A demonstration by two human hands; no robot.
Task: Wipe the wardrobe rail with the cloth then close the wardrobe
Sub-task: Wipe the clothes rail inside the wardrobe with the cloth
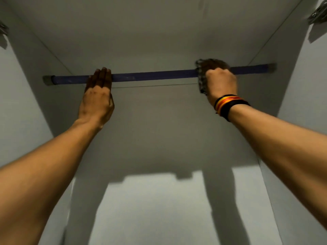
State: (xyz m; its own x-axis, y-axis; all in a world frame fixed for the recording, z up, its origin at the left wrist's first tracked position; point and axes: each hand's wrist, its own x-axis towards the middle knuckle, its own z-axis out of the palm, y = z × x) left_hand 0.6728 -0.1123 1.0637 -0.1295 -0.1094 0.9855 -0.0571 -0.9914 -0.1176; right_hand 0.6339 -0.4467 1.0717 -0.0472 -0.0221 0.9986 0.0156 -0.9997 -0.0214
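Note:
A dark blue wardrobe rail [155, 75] runs across the white wardrobe from a grey bracket on the left wall to one on the right wall. My left hand [98, 96] grips the rail left of its middle, fingers curled over the top. My right hand [221, 84] is closed on a dark patterned cloth [203, 68], which is wrapped around the rail toward its right end. Part of the cloth hangs below the rail beside my wrist. Coloured bands circle my right wrist.
The white wardrobe ceiling [159, 29] lies close above the rail, and the back panel [159, 138] just behind it. Side walls [26, 103] close in at left and right. Metal door hinges [318, 15] show at the upper corners.

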